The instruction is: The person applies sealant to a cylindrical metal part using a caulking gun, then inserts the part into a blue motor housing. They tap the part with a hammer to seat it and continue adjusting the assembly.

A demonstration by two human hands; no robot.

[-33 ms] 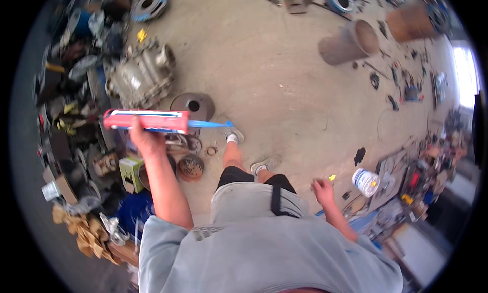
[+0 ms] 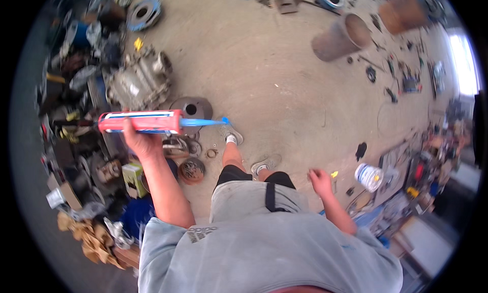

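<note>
My left hand (image 2: 141,143) is closed around a red sealant cartridge (image 2: 145,121) with white and blue bands. Its long blue nozzle (image 2: 203,122) points right, over my forward shoe. Behind the cartridge's left end a dark rod (image 2: 76,123) sticks out, perhaps part of a caulking gun; the fingers hide most of any handle. Out to my right side, my right hand (image 2: 320,182) hangs with loosely bent fingers and nothing visible in it. A white bucket (image 2: 368,177) stands on the floor beyond it.
A large metal gearbox housing (image 2: 140,82) and a cone-shaped metal part (image 2: 195,109) lie ahead on the left. Piled parts line the left wall. A rusty pipe section (image 2: 341,37) rests at the far right, with tools scattered near it. A brown pot (image 2: 191,170) sits near my left forearm.
The cartridge and my left hand have shifted slightly left, and the dark rod behind it shows more clearly. My right hand has risen a little. The floor scene has shifted slightly.
</note>
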